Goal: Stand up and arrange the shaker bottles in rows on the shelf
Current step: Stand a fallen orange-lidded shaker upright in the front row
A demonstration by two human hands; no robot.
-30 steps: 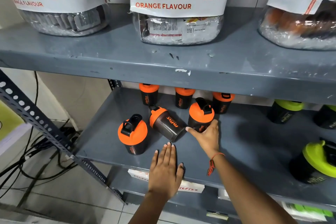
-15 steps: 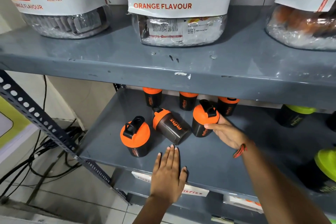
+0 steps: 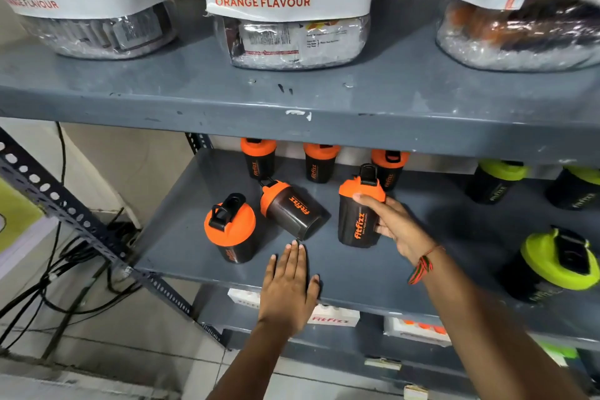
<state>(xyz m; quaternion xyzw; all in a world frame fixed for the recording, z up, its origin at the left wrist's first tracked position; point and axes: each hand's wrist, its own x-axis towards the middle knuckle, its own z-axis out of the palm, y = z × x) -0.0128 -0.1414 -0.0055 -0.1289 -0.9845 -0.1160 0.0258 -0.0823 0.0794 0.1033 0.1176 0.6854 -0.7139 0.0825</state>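
Two hands work for you: your right hand (image 3: 394, 227) has its fingers (image 3: 368, 200) closed around an upright orange-lidded shaker (image 3: 357, 214) at centre frame, probably to line it up, while your left hand (image 3: 287, 286) lies open, flat on the shelf (image 3: 181, 237), below the tipped shaker (image 3: 292, 209).
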